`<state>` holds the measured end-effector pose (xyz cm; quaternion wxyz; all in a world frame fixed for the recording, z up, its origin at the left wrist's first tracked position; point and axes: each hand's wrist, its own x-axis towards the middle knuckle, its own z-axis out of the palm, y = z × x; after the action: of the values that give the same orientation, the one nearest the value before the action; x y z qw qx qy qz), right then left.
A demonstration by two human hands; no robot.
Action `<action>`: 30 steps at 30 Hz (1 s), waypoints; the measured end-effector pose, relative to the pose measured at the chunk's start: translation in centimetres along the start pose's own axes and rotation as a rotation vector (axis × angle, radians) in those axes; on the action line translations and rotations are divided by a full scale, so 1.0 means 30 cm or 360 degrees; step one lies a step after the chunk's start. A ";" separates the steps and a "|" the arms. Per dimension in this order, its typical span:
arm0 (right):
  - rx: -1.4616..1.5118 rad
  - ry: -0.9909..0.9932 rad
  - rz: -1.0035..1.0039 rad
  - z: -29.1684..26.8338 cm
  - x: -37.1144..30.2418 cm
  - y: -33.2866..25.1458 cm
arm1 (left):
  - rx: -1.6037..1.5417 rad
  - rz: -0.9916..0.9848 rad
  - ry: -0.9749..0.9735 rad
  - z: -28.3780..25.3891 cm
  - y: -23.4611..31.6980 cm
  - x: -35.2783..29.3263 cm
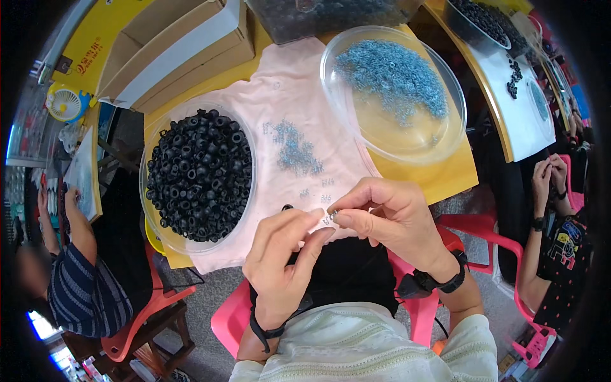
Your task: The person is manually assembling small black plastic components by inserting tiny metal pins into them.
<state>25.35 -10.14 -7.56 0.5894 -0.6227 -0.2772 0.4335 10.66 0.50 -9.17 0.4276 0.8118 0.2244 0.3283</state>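
Observation:
Close together over the pink cloth (245, 105), my two hands meet at their fingertips. My right hand (398, 223) pinches a small shiny metal piece (332, 216), perhaps a small spring, between thumb and finger. My left hand (280, 254) is curled, its thumb and fingertips touching the area of the same piece; whether it grips anything else is hidden. A bit of a black part (287, 207) shows just beyond the left fingers. A loose heap of tiny bluish metal pieces (296, 153) lies on the cloth ahead, with a few more nearer my hands.
At left stands a clear round tub (252, 172) of black ring-like plastic parts (200, 172). A clear shallow tray (382, 149) at right holds bluish metal pieces. Behind are a cardboard box (184, 54) and a clear bin (331, 22). Other people sit at tables either side.

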 end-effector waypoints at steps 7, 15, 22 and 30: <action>-0.0216 0.0027 -0.0216 -0.001 -0.014 0.011 | 0.0037 0.0126 0.0013 0.006 -0.010 0.006; -0.0965 0.0293 -0.0903 0.004 0.001 0.093 | 0.0323 -0.0112 0.0030 -0.020 -0.014 0.051; -0.1734 0.0246 -0.0897 -0.027 0.002 0.137 | 0.0851 -0.0013 -0.0156 0.000 -0.082 0.098; -0.2079 0.0165 -0.1039 0.003 0.001 0.136 | 0.0946 -0.0035 -0.0202 -0.014 -0.084 0.099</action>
<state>24.61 -10.70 -11.54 0.2095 -0.7525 -0.6225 -0.0480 12.17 4.00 -10.08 0.1881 0.9177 0.2924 0.1923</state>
